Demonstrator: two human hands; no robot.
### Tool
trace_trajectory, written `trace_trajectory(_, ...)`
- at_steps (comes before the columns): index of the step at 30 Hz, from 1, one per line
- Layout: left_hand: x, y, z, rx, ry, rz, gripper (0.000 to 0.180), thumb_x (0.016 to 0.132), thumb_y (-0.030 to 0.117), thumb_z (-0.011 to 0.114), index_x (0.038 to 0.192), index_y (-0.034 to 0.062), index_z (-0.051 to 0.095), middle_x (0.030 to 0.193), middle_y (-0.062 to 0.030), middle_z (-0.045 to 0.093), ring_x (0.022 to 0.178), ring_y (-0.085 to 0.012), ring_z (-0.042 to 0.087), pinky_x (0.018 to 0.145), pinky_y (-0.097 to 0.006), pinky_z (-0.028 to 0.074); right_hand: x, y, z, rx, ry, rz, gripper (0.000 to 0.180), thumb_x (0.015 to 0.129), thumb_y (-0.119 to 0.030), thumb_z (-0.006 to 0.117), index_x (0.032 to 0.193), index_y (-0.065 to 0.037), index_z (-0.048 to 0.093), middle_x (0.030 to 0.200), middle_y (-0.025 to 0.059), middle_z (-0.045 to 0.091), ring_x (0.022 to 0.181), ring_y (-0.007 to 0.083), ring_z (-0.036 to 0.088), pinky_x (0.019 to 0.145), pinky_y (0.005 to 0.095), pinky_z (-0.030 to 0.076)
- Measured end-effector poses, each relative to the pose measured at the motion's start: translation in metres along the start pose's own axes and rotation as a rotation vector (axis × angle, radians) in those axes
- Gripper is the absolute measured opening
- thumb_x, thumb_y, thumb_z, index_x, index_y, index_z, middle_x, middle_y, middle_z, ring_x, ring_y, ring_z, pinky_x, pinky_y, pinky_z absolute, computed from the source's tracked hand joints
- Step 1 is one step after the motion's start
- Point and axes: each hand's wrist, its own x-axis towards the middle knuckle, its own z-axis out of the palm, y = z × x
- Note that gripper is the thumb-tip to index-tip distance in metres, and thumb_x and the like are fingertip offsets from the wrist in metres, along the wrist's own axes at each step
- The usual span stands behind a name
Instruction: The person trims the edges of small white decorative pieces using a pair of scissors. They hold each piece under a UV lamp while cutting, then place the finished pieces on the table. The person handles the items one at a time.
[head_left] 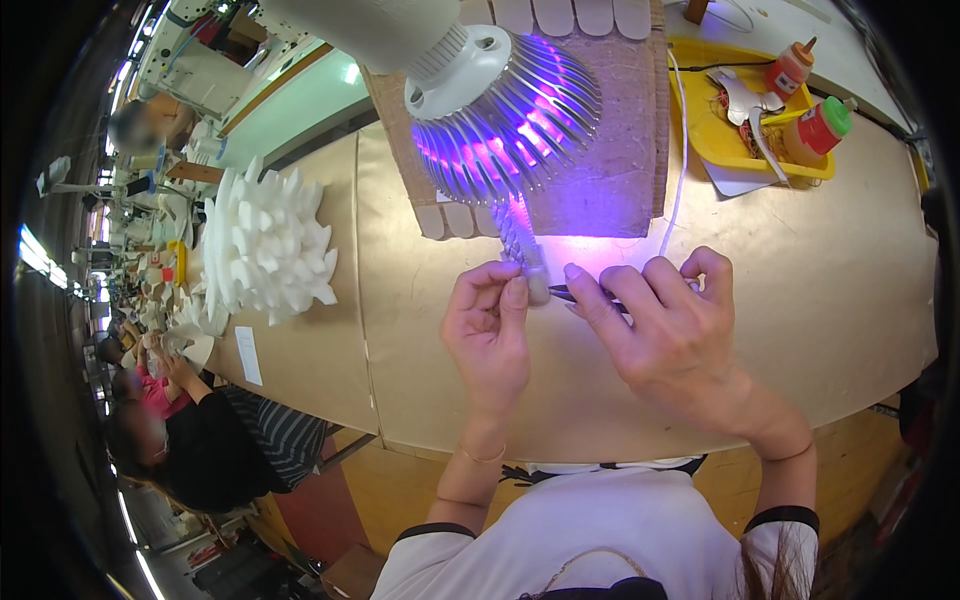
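Observation:
A pale braided strap (pixel 515 232) comes out from beneath the lamp and ends in a smooth, rounded tip (pixel 538 285). My left hand (pixel 490 330) pinches the strap near that end between thumb and curled fingers. From the other side, my right hand (pixel 670 325) grips a slim, dark pointed tool (pixel 562 293), which looks like tweezers; its tips touch or nearly touch the rounded end. Most of the tool is hidden behind my right fingers. Just above both hands hangs a silver finned lamp (pixel 505 115) glowing purple.
Under the lamp lies a brown cardboard sheet (pixel 610 180) edged with pale, rounded pieces. A yellow tray (pixel 720 150) with squeeze bottles (pixel 818 130) stands far right, a white cable (pixel 682 150) beside it. White pointed foam-like pieces (pixel 270 245) are piled left. Other people (pixel 200 440) sit further left.

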Motion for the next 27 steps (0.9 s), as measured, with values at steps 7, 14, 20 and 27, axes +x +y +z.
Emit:
trace_trajectory(7,0.01,-0.005,-0.005,-0.517,-0.186,-0.241,0.016,0.101,0.012,0.049,0.113,0.0009,0.05,0.089,-0.006,0.064,0.079,-0.01,0.061,0.075,-0.024,0.05,0.002,0.001,-0.003,0.156,-0.081,0.074,0.031,0.077,-0.026,0.073,0.104,-0.011,0.068,0.078,-0.0027,0.055,0.068,0.0141,0.052,0.072,0.0381,0.035)
trace_trajectory(14,0.009,-0.01,0.003,-0.31,-0.034,-0.173,0.013,0.102,0.014,0.047,0.11,0.0048,0.049,0.085,-0.0001,0.056,0.075,-0.006,0.052,0.068,-0.022,0.044,0.013,0.008,0.008,0.831,-0.216,0.549,0.025,0.085,-0.02,0.071,0.103,-0.004,0.066,0.081,-0.0006,0.06,0.068,0.0105,0.054,0.066,0.0291,0.038)
trace_trajectory(20,0.004,-0.015,0.012,-0.135,-0.033,-0.049,0.013,0.103,0.015,0.045,0.11,0.0049,0.049,0.086,0.0014,0.055,0.073,-0.0032,0.046,0.064,-0.018,0.038,0.01,0.007,0.031,1.401,-0.45,0.884,0.016,0.092,-0.008,0.061,0.103,0.004,0.063,0.093,0.0024,0.063,0.086,0.0042,0.056,0.071,0.0208,0.045)
trace_trajectory(27,0.005,-0.015,0.016,-0.011,-0.067,-0.057,0.028,0.104,0.024,0.04,0.119,0.0017,0.048,0.089,-0.0016,0.056,0.074,-0.0064,0.046,0.066,-0.022,0.04,0.005,0.007,0.039,1.364,-0.333,0.821,0.018,0.091,-0.009,0.061,0.104,0.004,0.062,0.086,0.0051,0.062,0.078,0.009,0.054,0.071,0.0258,0.045)
